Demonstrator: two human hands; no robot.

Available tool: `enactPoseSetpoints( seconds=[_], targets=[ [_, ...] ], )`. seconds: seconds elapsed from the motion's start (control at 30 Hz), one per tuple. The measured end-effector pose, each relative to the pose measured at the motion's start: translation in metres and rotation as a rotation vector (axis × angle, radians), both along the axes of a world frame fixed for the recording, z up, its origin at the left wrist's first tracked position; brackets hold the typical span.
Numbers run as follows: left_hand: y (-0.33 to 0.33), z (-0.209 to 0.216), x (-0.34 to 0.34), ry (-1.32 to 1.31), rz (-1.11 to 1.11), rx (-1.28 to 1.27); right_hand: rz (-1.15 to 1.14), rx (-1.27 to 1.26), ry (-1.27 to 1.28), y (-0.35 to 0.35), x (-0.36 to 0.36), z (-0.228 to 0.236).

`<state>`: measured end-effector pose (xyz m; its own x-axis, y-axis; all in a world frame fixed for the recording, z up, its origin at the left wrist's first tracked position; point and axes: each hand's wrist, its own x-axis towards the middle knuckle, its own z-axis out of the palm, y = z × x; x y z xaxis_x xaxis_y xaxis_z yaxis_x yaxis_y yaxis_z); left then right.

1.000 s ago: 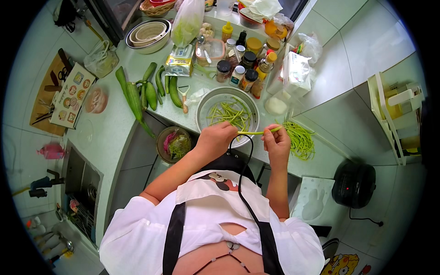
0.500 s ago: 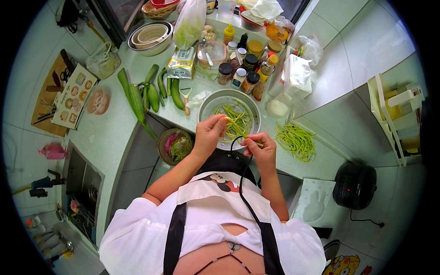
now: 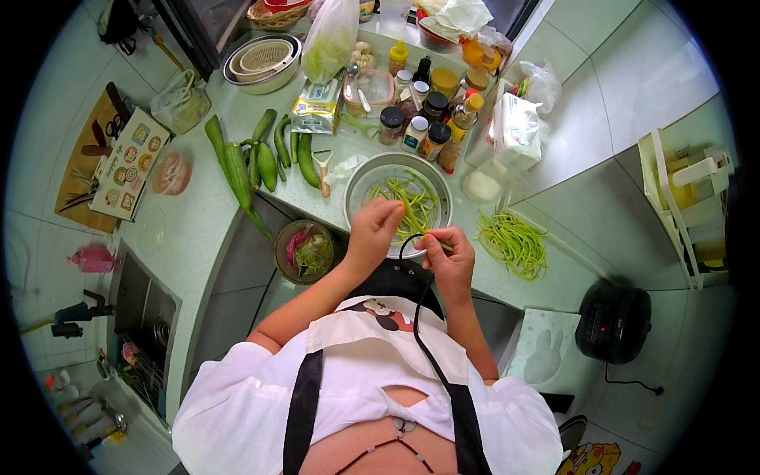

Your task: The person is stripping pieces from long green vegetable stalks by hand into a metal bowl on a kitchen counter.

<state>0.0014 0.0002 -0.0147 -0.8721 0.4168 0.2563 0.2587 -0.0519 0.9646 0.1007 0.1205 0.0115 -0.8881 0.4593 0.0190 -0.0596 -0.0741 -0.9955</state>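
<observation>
At the far left of the frame, a wooden rack (image 3: 67,207) of blades and scissors stands behind a patterned box (image 3: 131,168), above the sink (image 3: 176,305) at lower left. Long green gourds (image 3: 236,176) and shorter green vegetables lie across the upper left of my desk (image 3: 198,237); below them sits a bowl (image 3: 279,257) of scraps. A peeler (image 3: 324,176) rests near the left side of a round metal pan (image 3: 354,176) at centre, with lidded jars (image 3: 416,133) crowded above it. A black cable (image 3: 418,313) loops up between my hands, crossing the pan's near side in this view. Beyond, at right, stand a white tissue pack (image 3: 518,131) and, lower down, a black cooker (image 3: 613,323).

My left hand (image 3: 375,231), over the pan's lower left edge, has its fingers curled closed; I cannot tell whether it has hold of anything. My right hand (image 3: 448,257), at the lower right edge, pinches a green bean (image 3: 446,246) between thumb and forefinger, part of it showing. Loose beans (image 3: 419,202) lie in the pan just above my hands in the frame, while a larger pile (image 3: 513,247) sits on the desk to their right.
</observation>
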Motion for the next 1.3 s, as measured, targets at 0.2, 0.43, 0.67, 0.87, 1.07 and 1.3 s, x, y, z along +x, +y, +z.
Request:
enactPoseSetpoints(
  seconds=[0.2, 0.43, 0.67, 0.87, 1.07, 1.3],
  targets=[
    [-0.011, 0.006, 0.02, 0.248, -0.108, -0.279, -0.263, 0.15, -0.011, 0.022, -0.011, -0.017],
    [-0.079, -0.048, 0.002, 0.164, 0.172, -0.442, -0.163, 0.274, -0.209, 0.047, -0.021, -0.064],
    [-0.156, -0.12, -0.018, 0.043, 0.387, -0.82, 0.079, 0.781, -0.267, 0.05, -0.023, -0.09],
    [-0.182, -0.146, -0.025, -0.064, 0.439, -1.033, -0.006, 0.431, -0.405, 0.068, -0.006, -0.085],
    [-0.156, -0.121, -0.032, 0.032, 0.433, -0.822, -0.162, 0.431, -0.443, 0.117, 0.031, -0.12],
    [-0.084, -0.082, -0.022, 0.028, 0.271, -0.5, -0.284, 0.786, -0.659, 0.154, 0.058, -0.141]
  ],
)
